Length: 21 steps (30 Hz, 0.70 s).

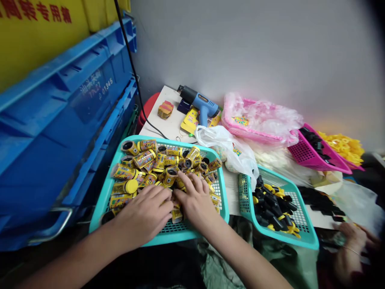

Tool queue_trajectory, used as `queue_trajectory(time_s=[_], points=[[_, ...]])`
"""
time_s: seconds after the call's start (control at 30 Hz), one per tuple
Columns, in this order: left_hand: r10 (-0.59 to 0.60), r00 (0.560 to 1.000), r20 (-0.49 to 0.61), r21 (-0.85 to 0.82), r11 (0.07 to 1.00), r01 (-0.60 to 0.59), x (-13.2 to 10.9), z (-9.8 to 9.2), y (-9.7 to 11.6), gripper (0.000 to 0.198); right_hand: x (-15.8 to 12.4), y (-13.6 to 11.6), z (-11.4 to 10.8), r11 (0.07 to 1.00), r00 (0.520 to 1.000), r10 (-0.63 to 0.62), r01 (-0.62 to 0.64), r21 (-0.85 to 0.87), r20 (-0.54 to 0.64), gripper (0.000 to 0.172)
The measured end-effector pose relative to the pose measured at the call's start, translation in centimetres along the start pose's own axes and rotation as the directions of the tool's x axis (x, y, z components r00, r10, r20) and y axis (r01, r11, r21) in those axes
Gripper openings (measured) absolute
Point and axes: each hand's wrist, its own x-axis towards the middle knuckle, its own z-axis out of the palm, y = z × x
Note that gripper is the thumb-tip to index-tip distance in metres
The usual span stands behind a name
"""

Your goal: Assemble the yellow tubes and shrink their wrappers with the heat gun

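A turquoise basket (226,208) holds many small cylindrical containers (123,187) with printed yellow wrapping. Some show yellow caps, others dark round ends. Both hands reach into the near middle of this pile. My left hand (147,212) is curled, its fingers close together and pointing right; whatever its fingertips grip is hidden among the containers. Beside it, my right hand (197,200) rests on the pile with fingers stretched forward and slightly apart, touching containers. The two hands nearly meet over a few containers.
Blue crates (99,88) are stacked at left. On the table lie a heat gun (200,102), a white plastic bag (230,144) and a pink basket (255,136). A second turquoise basket (303,237) holds black-and-yellow parts. Another person's hands (351,241) are at far right.
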Motion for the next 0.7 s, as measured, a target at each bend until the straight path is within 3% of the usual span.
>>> queue_trajectory(time_s=[0.1, 0.2, 0.33, 0.4, 0.47, 0.53, 0.63, 0.7], points=[[0.012, 1.000, -0.028, -0.027, 1.000, -0.013, -0.1, 0.3, 0.1, 0.009, 0.9, -0.5, 1.0, 0.995, 0.987, 0.043, -0.028, -0.097, 0.153, 0.026], [-0.010, 1.000, -0.030, -0.018, 1.000, 0.009, -0.4, 0.5, -0.2, 0.008, 1.8, -0.4, 1.4, 0.990, 0.977, 0.034, -0.004, -0.138, 0.212, 0.032], [-0.067, 0.997, 0.046, -0.004, 0.998, 0.067, -0.4, 0.3, -0.2, 0.014, 2.0, 0.4, -0.1, 0.996, 0.983, -0.057, 0.067, -0.051, 0.174, 0.017], [-0.098, 0.992, 0.083, -0.012, 0.995, 0.099, 0.0, 0.2, 0.1, 0.023, 1.3, 0.9, -1.4, 0.998, 0.993, -0.022, 0.016, 0.055, 0.118, 0.016], [-0.113, 0.988, 0.104, 0.001, 0.994, 0.113, 0.6, 0.3, 0.3, 0.019, 0.2, 1.3, -2.6, 0.977, 0.995, 0.073, -0.085, 0.194, 0.068, 0.023], [-0.086, 0.991, 0.105, 0.026, 0.996, 0.084, 1.3, 0.4, 0.4, 0.003, -1.0, 1.8, -3.4, 0.907, 0.979, 0.197, -0.200, 0.372, 0.045, 0.024], [-0.060, 0.996, 0.061, -0.062, 0.996, 0.064, 1.9, -0.1, 0.0, 0.018, -2.9, 2.9, -3.6, 0.675, 0.907, 0.420, -0.342, 0.653, 0.041, 0.032], [-0.144, 0.990, 0.000, -0.185, 0.973, 0.141, 2.0, -1.0, -0.4, 0.018, -4.1, 3.6, -3.2, 0.503, 0.853, 0.518, -0.359, 0.786, 0.058, 0.043]])
